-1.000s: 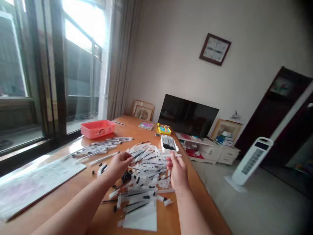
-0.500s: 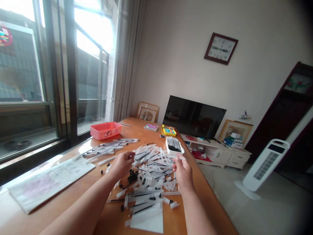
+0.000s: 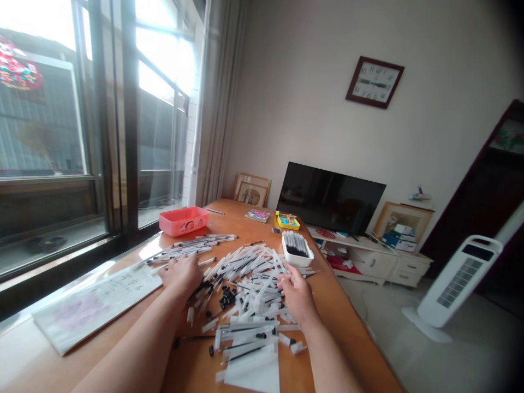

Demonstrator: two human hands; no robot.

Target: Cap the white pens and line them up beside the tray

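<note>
starting at the left, note the notebook [image 3: 102, 308] flat on the desk [image 3: 233, 218], with one corner close by the left hand [image 3: 183, 273]. for good work there, probably best to rest the fingertips lightly and lift the wrist a little, so as not to roll the pens [image 3: 196, 245] out of line or drag the notebook. find the left hand palm down and bent, fingertips mostly hidden; impossible to tell whether gripping anything. look for the pens just beyond, in a loose row, nearer than the coral tub [image 3: 174, 225].

further right, find the black caps [image 3: 227, 297] bunched beside the heap of clear barrels [image 3: 249, 265], in between both hands. mind loose parts there; likely easy to scatter with a sleeve or wrist.

at the right hand [image 3: 295, 289], see thumb and fingers drawn partly together at the heap's edge, right beside a slanting barrel; hard to tell whether pinching or merely passing over. probably wise to pinch only lightly, near a barrel's middle. see the white tray [image 3: 298, 262] just beyond the right hand, filled with more barrels, dark ends nearest.
</note>
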